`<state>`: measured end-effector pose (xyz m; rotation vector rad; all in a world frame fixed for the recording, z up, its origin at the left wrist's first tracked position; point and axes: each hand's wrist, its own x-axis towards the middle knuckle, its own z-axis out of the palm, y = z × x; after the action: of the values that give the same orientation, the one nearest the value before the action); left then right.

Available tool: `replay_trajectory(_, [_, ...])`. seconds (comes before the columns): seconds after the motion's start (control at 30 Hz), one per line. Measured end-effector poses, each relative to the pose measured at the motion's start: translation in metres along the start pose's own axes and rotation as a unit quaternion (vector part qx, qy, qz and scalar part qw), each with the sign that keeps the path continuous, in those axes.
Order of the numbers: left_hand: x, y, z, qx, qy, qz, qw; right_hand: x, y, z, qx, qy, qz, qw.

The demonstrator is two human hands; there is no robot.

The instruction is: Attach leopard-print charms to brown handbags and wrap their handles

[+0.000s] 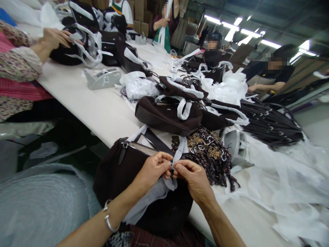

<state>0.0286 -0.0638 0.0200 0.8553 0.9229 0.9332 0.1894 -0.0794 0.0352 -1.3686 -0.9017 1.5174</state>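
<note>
A dark brown handbag (115,178) rests at the table's near edge, against my lap, with its zipped top partly open. Over the bag, my left hand (155,168) and my right hand (194,176) meet fingertip to fingertip. Both are closed in a pinch on a white wrapping strip (181,149), which runs up from between them. A small dark and shiny piece shows at the fingertips, too small to name. White sheet material (147,202) hangs below my hands over the bag's side.
More brown bags (167,115) with white strips lie ahead, beside patterned chain straps (208,151). Tape dispensers (104,78) (233,144) stand on the table (74,96). Black straps (272,120) and white sheets (290,178) lie right. A foam roll (46,209) is lower left. Co-workers sit around.
</note>
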Motion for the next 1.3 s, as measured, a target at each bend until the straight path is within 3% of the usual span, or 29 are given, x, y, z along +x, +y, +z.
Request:
replay_trajectory(0.17, [-0.009,0.002,0.001,0.088,-0.037,0.073,0.993,-0.002,0.000,-0.001,-0.047,0.001,-0.009,0.999])
replay_trajectory(0.33, [-0.015,0.005,0.002,0.146,-0.051,0.101,0.983,-0.004,-0.004,-0.001,-0.066,-0.013,-0.012,0.998])
replay_trajectory(0.57, [-0.015,0.003,0.004,0.088,-0.036,0.102,0.990,-0.005,-0.008,-0.002,-0.116,-0.031,-0.040,0.992])
replay_trajectory(0.67, [-0.016,-0.001,0.005,0.030,-0.028,0.084,0.996,-0.007,-0.011,-0.001,-0.199,-0.029,-0.129,0.971])
replay_trajectory(0.8, [-0.016,-0.007,0.004,-0.010,-0.030,0.053,0.998,-0.010,-0.014,-0.001,-0.314,-0.054,-0.249,0.915])
replay_trajectory(0.9, [-0.013,-0.011,0.003,-0.008,-0.041,0.035,0.999,-0.010,-0.014,-0.005,-0.355,-0.084,-0.271,0.891])
replay_trajectory(1.0, [-0.013,-0.006,-0.008,0.085,-0.047,0.033,0.995,-0.006,-0.016,-0.013,-0.375,-0.103,-0.248,0.887])
replay_trajectory(1.07, [-0.017,0.002,-0.022,0.202,0.001,0.080,0.976,-0.005,-0.020,-0.021,-0.375,-0.062,-0.230,0.896])
replay_trajectory(1.17, [-0.030,0.016,-0.046,0.350,0.109,0.162,0.916,-0.008,-0.026,-0.029,-0.385,-0.014,-0.242,0.890])
replay_trajectory(1.23, [-0.039,0.020,-0.054,0.414,0.112,0.171,0.887,-0.014,-0.025,-0.027,-0.432,-0.069,-0.250,0.864])
replay_trajectory(1.3, [-0.046,0.018,-0.052,0.476,0.068,0.158,0.863,-0.020,-0.019,-0.018,-0.506,-0.128,-0.251,0.815])
